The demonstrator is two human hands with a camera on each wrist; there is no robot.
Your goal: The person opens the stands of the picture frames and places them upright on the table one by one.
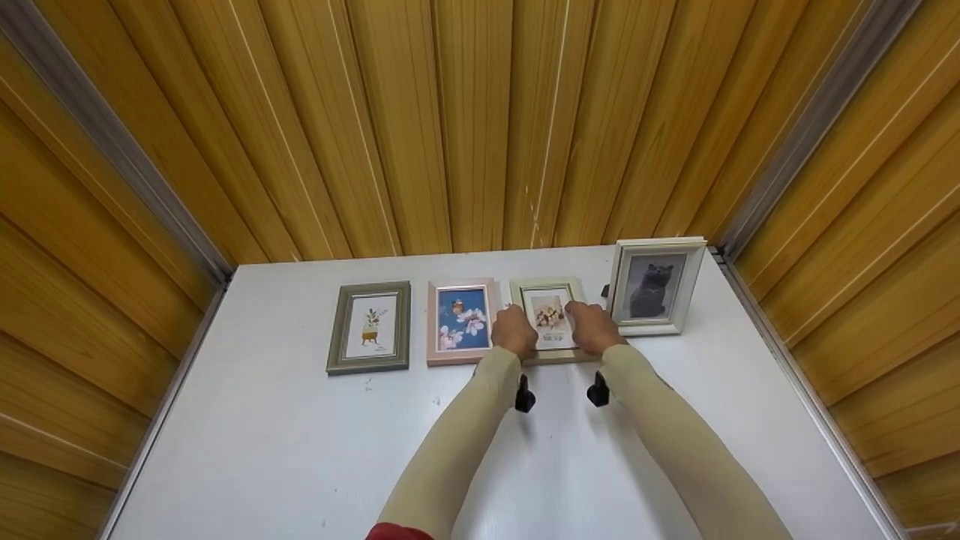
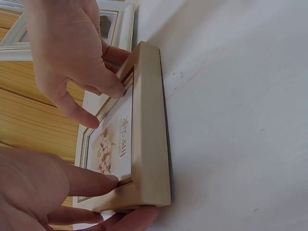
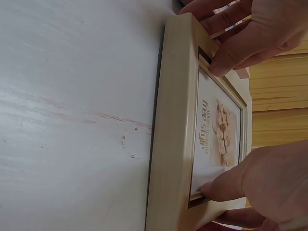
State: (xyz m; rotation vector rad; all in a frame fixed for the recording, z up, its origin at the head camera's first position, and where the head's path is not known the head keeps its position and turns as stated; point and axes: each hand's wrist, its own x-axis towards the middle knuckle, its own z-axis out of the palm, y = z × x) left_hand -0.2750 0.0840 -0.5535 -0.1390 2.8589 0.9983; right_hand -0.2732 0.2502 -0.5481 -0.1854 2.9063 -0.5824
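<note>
A cream picture frame (image 1: pixel 551 358) with a flower picture and the words "free style" lies face up on a white table, between both hands. My left hand (image 1: pixel 514 330) grips its left side, thumb (image 2: pixel 94 180) on the inner edge of the front and fingers around the outer side. On the right side my right hand (image 1: pixel 592 328) holds it likewise, thumb (image 3: pixel 224 185) on the front border. Left of it lies a pink frame (image 1: pixel 463 358) with a blossom picture. The white frame (image 1: pixel 652 329) with a grey cat picture stands upright, leaning back, to the right.
A grey-green frame (image 1: pixel 369 367) with a plant picture lies further left. Wood-patterned panels (image 1: pixel 472 120) rise behind the white table (image 1: pixel 300 450) and along both sides. A small black piece (image 1: pixel 606 290) shows beside the white frame.
</note>
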